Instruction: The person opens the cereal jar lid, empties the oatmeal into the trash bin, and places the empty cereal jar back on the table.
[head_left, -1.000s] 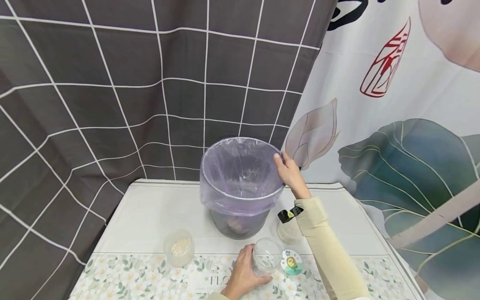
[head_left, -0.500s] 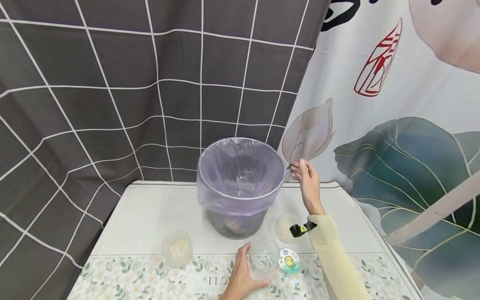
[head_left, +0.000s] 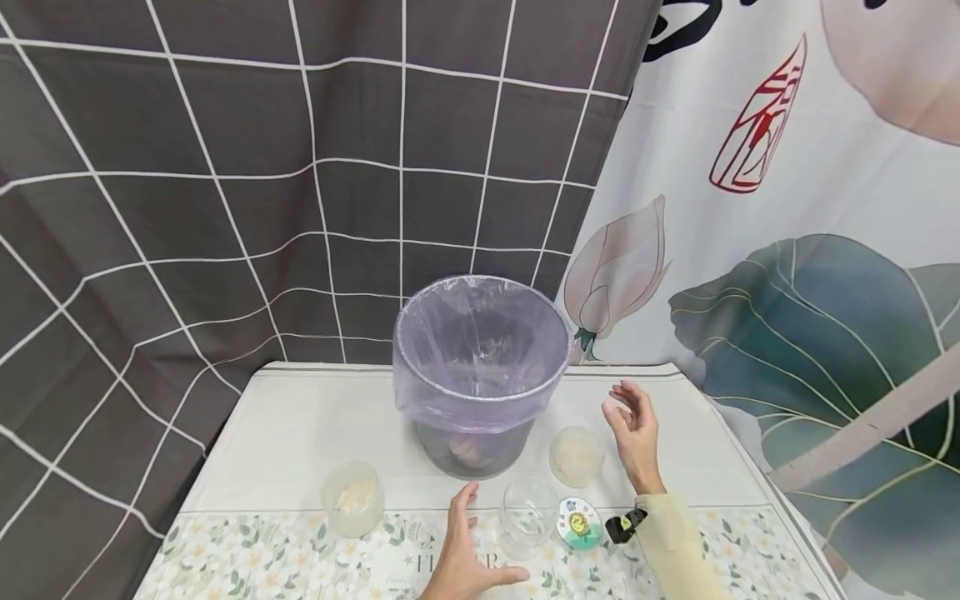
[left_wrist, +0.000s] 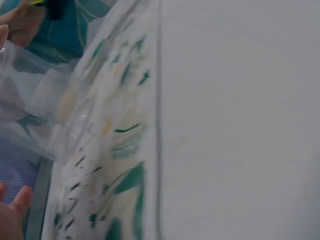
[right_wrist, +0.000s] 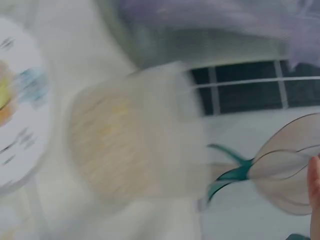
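while the left hand lies low at the near side of the worktop, its thumb and fingers are spread wide and hold nothing. just to its right stands the clear cup, upright on the floral strip; in the head view the spread fingers seem clear of its wall. the left wrist view is soft, but a fingertip and the thumb show at its left edge with see-through plastic between them.

right hand above the worktop's right part, fingers released: loosely curved, thumb near the fingertips, nothing held. pale sleeve, black strap at the wrist. nearest to this hand is the right tub, to its left, with pale grains inside; the right wrist view of it is blurred.

round lid flat beside the cup, on its right, a yellow figure printed over green. left tub well apart from the cup, pale grains in it too.

bin upright behind the cup, purple bag folded over its rim. dark grid curtain behind; pale curtain with plant prints at right.
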